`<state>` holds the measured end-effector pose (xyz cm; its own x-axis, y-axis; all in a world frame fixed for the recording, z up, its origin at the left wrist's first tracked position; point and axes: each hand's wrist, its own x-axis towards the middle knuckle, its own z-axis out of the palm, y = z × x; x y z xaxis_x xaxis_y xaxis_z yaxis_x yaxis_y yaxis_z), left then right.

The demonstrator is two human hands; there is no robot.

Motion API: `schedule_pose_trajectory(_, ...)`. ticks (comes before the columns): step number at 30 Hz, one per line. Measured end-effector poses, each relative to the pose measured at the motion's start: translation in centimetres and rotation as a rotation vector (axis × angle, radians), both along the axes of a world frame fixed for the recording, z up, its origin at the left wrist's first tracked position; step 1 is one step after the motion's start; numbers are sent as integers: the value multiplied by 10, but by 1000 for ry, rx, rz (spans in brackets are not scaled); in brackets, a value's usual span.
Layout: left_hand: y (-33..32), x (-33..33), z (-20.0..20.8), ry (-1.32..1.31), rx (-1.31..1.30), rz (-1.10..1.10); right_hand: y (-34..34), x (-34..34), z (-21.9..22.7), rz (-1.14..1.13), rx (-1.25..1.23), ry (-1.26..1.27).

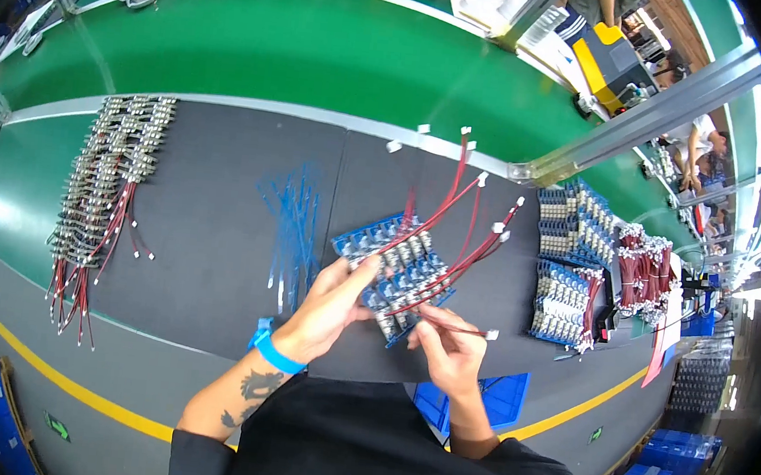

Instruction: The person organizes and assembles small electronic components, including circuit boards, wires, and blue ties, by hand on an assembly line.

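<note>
Long row of small metal components with red wire leads [102,183] at 9 o'clock on dark grey desk mat [208,221]. Bundle of thin blue ties [294,229] just left of centre. Left hand [328,310], blue wristband, fingers closed on edge of blue rectangular tray of small silver-and-blue parts with red wires [400,271], held tilted above mat at centre. Right hand [448,345], fingers pinching one red wire with white end plug [468,330] just beside tray. Stacked blue trays of same parts [566,264] at 3 o'clock; red label strip [658,356] beyond.
</note>
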<state>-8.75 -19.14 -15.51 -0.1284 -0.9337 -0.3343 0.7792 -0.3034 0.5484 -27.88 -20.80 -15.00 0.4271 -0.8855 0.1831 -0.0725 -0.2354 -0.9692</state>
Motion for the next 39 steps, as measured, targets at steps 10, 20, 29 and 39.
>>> schedule_pose_trajectory(10, 54, -17, -12, -329, -61, 186, -20, 10, -15, -28, 992, -652)
schedule_pose_trajectory(20, 80, 24, -2, -153, -105, 175, -16, 50, -17, 39, 631, -264)
schedule_pose_trajectory(29, 82, 10, -12, -464, 228, 600, -8, 64, 1, 246, 619, -102)
schedule_pose_trajectory(39, 92, 20, -4, -281, 185, 528, -4, 76, -18, 328, 763, -337)
